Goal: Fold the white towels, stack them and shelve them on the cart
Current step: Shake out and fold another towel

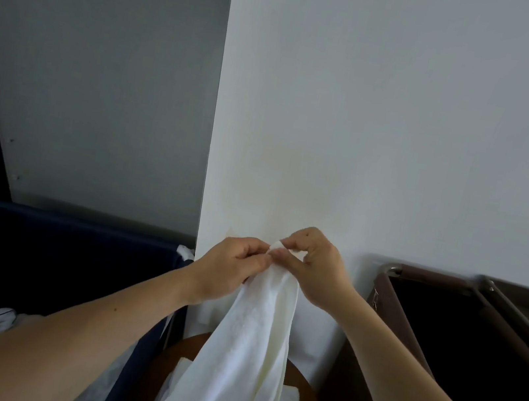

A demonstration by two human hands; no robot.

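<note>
We've got the left hand (pixel 234 266) and right hand (pixel 311 266) both pinching the towel (pixel 255 337) top edge; guessing it's to find corners so it hangs straight.

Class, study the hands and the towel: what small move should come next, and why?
Probably draw the left hand and right hand apart along the edge: both pinch the white towel at one spot, so it hangs bunched.

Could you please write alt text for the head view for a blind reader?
The left hand and right hand pinch the top corner of a white towel hanging before a white wall, between a navy bin and a brown bin.
</note>
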